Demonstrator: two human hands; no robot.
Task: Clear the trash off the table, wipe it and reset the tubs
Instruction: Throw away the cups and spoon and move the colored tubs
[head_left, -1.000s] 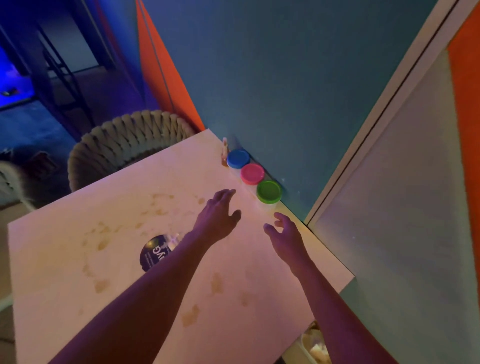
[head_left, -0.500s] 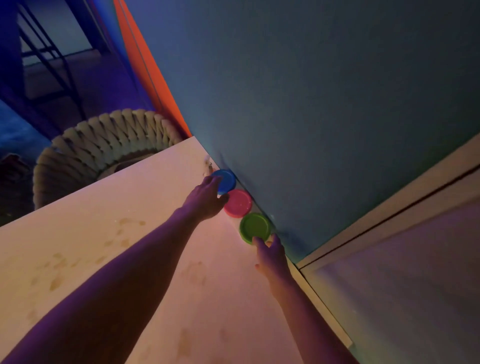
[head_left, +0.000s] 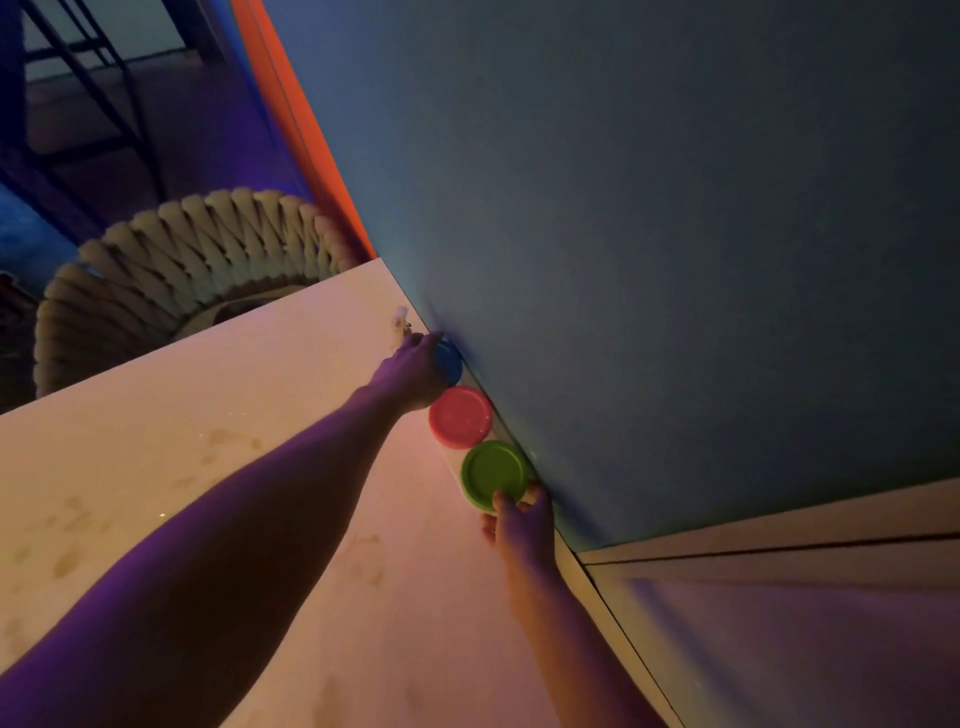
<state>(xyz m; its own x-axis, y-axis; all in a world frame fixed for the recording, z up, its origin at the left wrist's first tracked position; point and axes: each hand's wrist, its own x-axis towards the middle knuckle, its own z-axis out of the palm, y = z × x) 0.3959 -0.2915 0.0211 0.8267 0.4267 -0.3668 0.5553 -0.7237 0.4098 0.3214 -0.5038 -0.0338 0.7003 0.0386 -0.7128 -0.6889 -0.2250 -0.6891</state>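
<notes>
Wall (head_left: 649, 234) close behind, perhaps touching tubs (head_left: 461, 417)

Three tubs stood in a row on the table (head_left: 218, 467) against the wall (head_left: 649, 234): the far tub (head_left: 451, 361), the middle tub (head_left: 461, 417) touching it, the near tub (head_left: 493, 475) next. A woven chair (head_left: 171, 270) sat beyond the table's far edge

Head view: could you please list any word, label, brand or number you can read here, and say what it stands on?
None can be read.
Blue lid, pink lid, green lid: plain, no print visible.
Table: only stains, no writing.
Small pale item by the wall: too small and blurred to tell whether it bears a label.
</notes>
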